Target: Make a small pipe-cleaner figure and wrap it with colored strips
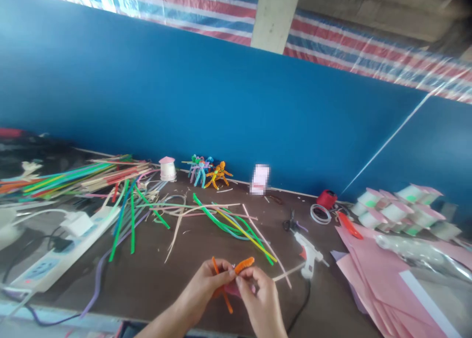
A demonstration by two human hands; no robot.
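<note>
My left hand (202, 291) and my right hand (261, 296) meet low in the middle of the view, just above the table's near edge. Both pinch a twisted orange pipe cleaner (244, 265), with one orange length sticking out to the upper right and another (225, 298) hanging below. Fingers hide the middle of the twist. A pinkish piece lies partly hidden beneath my hands. A hot glue gun (308, 254) rests to the right of my right hand, and loose green and yellow pipe cleaners (232, 227) lie beyond both hands.
A white power strip (62, 252) and cables lie at the left, below a heap of coloured straws (70, 178). Finished pipe-cleaner figures (210, 173) stand against the blue wall. Scissors (291, 224), a red tape roll (326, 199), pink paper sheets (379, 284) and several pink-lidded cups (396, 211) fill the right.
</note>
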